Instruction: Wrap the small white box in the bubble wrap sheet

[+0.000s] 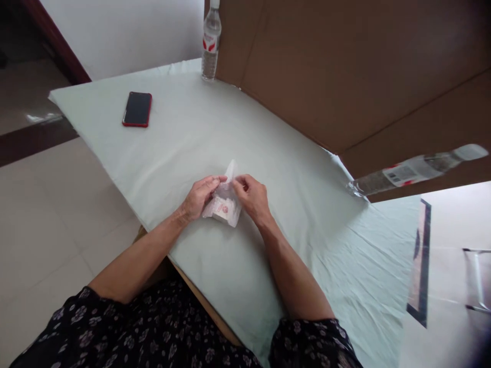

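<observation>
A small white box (221, 209) with a reddish print sits near the table's front edge, partly covered by a crinkled, translucent white wrap (231, 169) that looks like bubble wrap. From the left, my left hand (200, 197) pinches the wrap, its fingers stretched along the upper side. Opposite it, my right hand (251, 195) is bent with thumb and forefinger closed on the wrap's right upper edge. Between the two hands the wrap rises to a peak. My fingertips hide part of the wrap's edges.
A pale green cloth (253, 138) covers the table. A dark phone in a red case (137, 109) lies at the back left. Brown cardboard panels (307, 61) stand behind, with one water bottle (210, 43) at their left end and another water bottle (414, 171) at the right.
</observation>
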Motion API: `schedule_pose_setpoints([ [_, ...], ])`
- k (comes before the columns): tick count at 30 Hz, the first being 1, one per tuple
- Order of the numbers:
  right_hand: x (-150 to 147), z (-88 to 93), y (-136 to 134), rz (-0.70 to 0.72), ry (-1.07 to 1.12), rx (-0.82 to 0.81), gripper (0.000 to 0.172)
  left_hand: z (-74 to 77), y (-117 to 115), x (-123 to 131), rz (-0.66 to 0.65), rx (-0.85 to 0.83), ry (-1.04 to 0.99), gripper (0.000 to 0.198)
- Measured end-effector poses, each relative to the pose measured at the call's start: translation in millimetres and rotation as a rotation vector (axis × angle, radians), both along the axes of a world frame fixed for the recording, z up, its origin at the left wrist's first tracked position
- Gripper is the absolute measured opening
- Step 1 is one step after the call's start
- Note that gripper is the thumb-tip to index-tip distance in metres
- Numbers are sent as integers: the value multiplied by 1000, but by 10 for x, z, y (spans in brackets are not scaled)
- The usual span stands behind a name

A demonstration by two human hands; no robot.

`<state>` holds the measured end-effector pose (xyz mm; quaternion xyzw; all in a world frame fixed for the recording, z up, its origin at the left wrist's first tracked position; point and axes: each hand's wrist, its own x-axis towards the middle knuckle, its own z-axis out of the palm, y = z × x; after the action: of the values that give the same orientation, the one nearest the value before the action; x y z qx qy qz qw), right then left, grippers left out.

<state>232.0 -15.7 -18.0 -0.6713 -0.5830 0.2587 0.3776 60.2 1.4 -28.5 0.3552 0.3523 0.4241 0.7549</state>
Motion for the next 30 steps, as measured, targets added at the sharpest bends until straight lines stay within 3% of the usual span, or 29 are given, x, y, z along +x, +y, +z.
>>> schedule_pose_setpoints([
  [4,187,-117,127,-109,490,-10,29,-8,62,-36,112,11,92,39],
  [6,251,-149,130,-156,633,-18,34,-13,91,-48,153,26,145,37],
  [8,266,-167,111,-162,691,-14,41,-18,96,-52,193,105,239,37],
  [12,212,-166,77,-90,734,-68,46,-11,44,-60,330,514,628,44],
  [16,130,-99,30,47,747,-89,48,-2,4,-67,288,685,829,51],
  [20,21,-5,-19,169,831,-157,50,-5,5,-43,242,666,868,54],
  [22,-15,8,-15,170,847,-168,54,-4,13,-37,235,645,870,44],
  [26,38,-76,52,41,834,-107,52,-10,84,-83,313,483,763,19],
  [30,186,-218,127,-152,791,-55,38,-49,241,-161,467,162,480,21],
])
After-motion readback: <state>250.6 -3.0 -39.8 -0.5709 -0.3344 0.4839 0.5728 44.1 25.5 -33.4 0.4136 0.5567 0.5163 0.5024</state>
